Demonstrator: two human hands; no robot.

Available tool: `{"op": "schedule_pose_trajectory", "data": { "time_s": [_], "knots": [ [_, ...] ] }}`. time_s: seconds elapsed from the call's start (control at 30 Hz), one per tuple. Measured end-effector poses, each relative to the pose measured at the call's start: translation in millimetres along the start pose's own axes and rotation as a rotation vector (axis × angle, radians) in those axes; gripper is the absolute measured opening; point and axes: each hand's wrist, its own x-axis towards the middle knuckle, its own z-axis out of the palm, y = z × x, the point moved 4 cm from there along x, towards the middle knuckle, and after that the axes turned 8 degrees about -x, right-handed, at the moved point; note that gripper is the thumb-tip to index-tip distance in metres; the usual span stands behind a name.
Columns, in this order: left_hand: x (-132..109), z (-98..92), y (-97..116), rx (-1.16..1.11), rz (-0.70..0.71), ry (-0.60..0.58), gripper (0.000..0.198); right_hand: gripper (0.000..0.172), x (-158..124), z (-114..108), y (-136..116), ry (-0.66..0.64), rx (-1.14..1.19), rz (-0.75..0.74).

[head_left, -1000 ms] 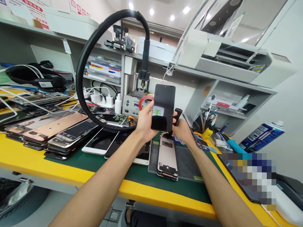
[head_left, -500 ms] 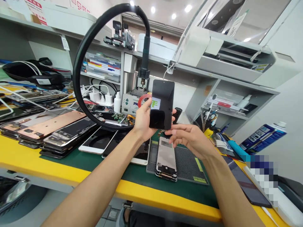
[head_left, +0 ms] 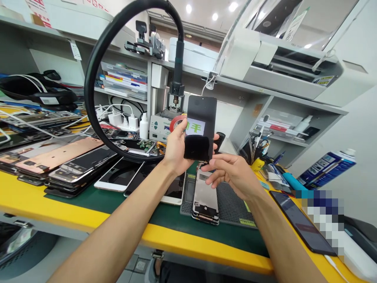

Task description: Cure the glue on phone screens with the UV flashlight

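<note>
A black smartphone (head_left: 200,146), its dark glossy front facing me, is held upright and slightly tilted above the mat. My left hand (head_left: 176,151) grips it from the left, thumb along the left edge and fingertips showing past the right edge. A bright reflection with green characters lies across the glass. At the phone's lower right corner, thumb and index finger of my right hand (head_left: 232,173) pinch together; the other fingers curl loosely below. Under that hand a phone screen assembly (head_left: 205,196), pale back up, rests on a grey perforated pad (head_left: 232,204).
Several phones and screens, including a white-framed phone (head_left: 119,175) and a rose-gold panel (head_left: 60,155), cover the left side. A thick black hose (head_left: 90,90) loops above them. At right lie a dark phone (head_left: 303,222) and a blue spray can (head_left: 326,169). A yellow bench edge (head_left: 188,239) runs in front.
The view has shifted slightly. The phone has tilted a little, and more of the green-lettered reflection shows on its glass. Both hands keep nearly the same grip.
</note>
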Motion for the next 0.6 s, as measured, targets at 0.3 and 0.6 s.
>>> {"op": "schedule_pose_trajectory", "data": {
  "time_s": [0.3,0.6],
  "knots": [
    [0.4,-0.4,-2.1,0.049,0.02,-0.008,0.059,0.027,1.8,-1.9,3.2,0.039,-0.008,0.0],
    [2.0,-1.7,-2.7,0.076,0.025,-0.013,0.063,0.024,4.2,-0.1,3.1,0.083,-0.02,-0.023]
  ]
}}
